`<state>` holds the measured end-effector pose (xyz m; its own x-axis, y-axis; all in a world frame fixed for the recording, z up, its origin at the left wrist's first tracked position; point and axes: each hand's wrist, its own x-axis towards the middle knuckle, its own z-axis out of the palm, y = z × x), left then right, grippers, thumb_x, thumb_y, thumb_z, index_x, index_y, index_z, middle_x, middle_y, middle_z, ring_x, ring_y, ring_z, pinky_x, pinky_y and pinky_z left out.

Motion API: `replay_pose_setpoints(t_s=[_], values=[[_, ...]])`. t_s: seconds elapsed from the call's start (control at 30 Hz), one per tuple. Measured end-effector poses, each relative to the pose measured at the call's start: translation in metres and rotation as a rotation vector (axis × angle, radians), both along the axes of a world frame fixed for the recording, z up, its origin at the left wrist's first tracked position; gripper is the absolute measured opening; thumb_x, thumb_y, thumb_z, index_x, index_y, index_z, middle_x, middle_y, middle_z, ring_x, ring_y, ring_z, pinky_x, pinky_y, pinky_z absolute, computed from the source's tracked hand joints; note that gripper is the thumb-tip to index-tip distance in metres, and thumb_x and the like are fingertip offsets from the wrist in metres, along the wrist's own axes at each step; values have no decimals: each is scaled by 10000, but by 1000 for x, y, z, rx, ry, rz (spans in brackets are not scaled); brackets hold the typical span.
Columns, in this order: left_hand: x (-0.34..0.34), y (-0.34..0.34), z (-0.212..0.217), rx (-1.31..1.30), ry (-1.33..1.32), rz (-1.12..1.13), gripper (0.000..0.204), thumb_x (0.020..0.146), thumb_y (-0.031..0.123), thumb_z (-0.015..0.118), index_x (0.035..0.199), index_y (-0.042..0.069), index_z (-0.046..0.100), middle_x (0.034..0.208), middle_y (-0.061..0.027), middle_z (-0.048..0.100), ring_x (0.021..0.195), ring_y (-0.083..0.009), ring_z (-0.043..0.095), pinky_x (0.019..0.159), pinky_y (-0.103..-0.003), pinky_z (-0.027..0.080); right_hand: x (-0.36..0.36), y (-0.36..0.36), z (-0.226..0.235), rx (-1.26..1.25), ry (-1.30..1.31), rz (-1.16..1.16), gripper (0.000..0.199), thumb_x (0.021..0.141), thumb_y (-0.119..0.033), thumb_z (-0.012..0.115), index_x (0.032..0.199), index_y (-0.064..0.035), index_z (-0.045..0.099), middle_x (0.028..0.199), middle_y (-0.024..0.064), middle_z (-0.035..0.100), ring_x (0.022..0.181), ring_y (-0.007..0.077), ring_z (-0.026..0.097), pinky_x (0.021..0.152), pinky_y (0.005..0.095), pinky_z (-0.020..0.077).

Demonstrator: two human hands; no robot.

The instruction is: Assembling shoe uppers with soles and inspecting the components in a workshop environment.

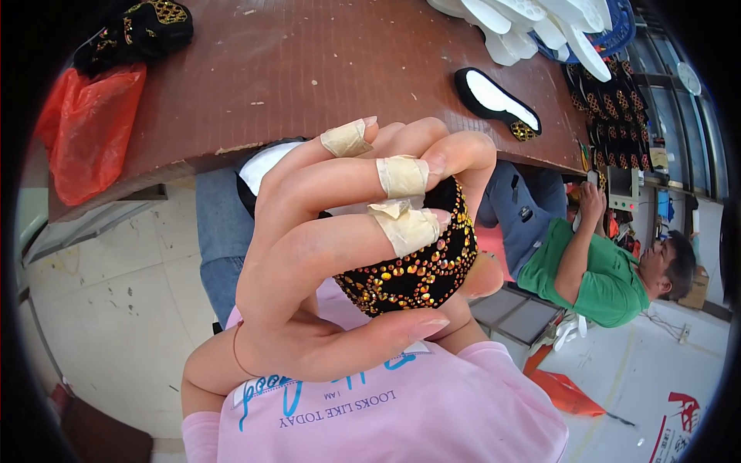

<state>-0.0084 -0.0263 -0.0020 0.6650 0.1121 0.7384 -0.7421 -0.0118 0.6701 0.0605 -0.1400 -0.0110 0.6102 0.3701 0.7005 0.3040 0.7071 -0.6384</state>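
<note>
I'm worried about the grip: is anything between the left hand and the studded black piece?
No loose object shows between the left hand and the studded black piece. Beige tape wraps three of the hand's fingers, the lowest wrap overlapping the piece in view; whether it touches is unclear.

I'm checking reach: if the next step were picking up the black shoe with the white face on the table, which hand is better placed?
Probably the right hand: it is nearer the black shoe, while the left hand lies farther to its left. Both hold the studded black piece, though.
</note>
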Motion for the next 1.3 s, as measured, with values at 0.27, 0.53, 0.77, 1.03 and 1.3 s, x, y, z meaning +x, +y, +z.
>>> replay_pose_setpoints(t_s=[0.27,0.53,0.77,1.03,1.3], values=[[-16,5,13,-110,157,-96,411,678,254,727,1037,109,587,1188,-164,564,1195,-289,470,1093,-483,273,-20,17,4,50,1,-111,766,608,-563,809,1026,-20,466,943,111,572,829,201,572,792,327,499],[-44,28,2,-154,200,-28,417,645,260,763,996,134,577,1178,-190,561,1224,-329,440,1086,-483,276,-40,31,-1,2,-124,-240,709,632,-512,814,1014,-18,480,913,113,581,812,205,571,765,315,492],[-64,40,1,-41,80,1,558,597,320,815,1054,132,557,1237,-208,514,1255,-352,418,1076,-473,280,-49,25,11,-160,-286,-111,782,687,-646,700,1141,-67,440,978,139,554,861,261,584,862,421,457],[-64,28,19,-278,363,-39,837,687,406,776,1321,35,376,1364,-207,411,1270,-317,406,1069,-396,293,-62,12,43,-143,-642,-732,601,779,-577,642,1123,-122,452,941,110,568,851,272,590,878,461,456],[-74,17,33,-636,696,-487,869,826,548,579,1439,44,225,1427,-139,363,1269,-241,396,1061,-360,303,-59,6,58,-452,-741,-652,508,799,-523,625,1068,-112,496,992,116,586,918,275,585,899,449,448]])
